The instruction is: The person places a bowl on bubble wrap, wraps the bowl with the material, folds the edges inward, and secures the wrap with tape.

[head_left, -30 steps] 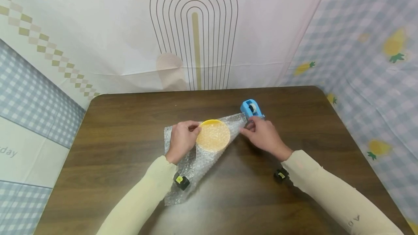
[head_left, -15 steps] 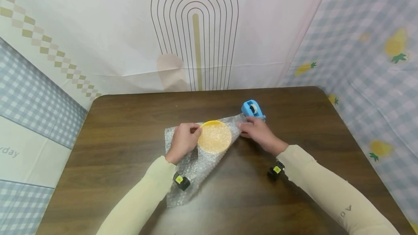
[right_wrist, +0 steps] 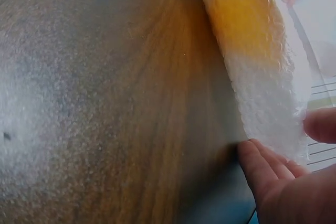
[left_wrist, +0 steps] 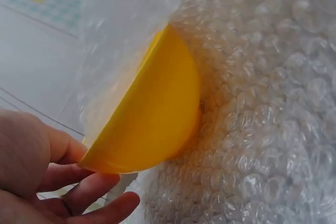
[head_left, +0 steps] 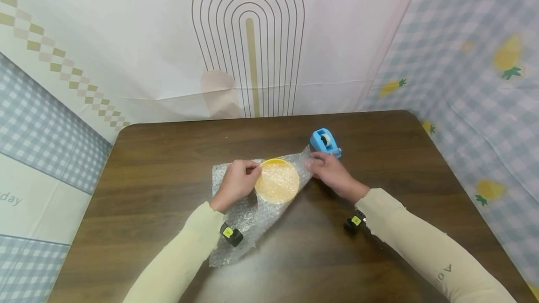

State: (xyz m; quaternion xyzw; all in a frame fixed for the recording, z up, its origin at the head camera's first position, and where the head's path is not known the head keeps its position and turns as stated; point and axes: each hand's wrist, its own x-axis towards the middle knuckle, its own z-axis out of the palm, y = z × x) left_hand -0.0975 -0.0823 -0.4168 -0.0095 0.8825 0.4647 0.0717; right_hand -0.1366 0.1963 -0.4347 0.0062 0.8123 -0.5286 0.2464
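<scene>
A yellow bowl (left_wrist: 152,103) lies on its side in a folded sheet of bubble wrap (head_left: 246,219); one layer covers its mouth and the yellow shows through. My left hand (head_left: 235,182) pinches the bowl's rim between thumb and index finger, the other fingers below it in the left wrist view. At the right end of the sheet, my right hand (head_left: 334,174) holds the folded wrap, thumb on one side and fingers on the other. Just beyond that hand stands a blue tape dispenser (head_left: 325,142) with a roll in it.
Everything rests on a dark wooden table (head_left: 160,167). A white patterned cloth (head_left: 160,41) hangs behind its back edge, and checked cloth (head_left: 471,120) hangs at the right side. Black wrist cameras (head_left: 231,235) sit on both wrists.
My right hand has moved left and now grips the wrap's right end, whose corner stands up and has drawn in from the tape dispenser. The left hand stays at the bowl's rim.
</scene>
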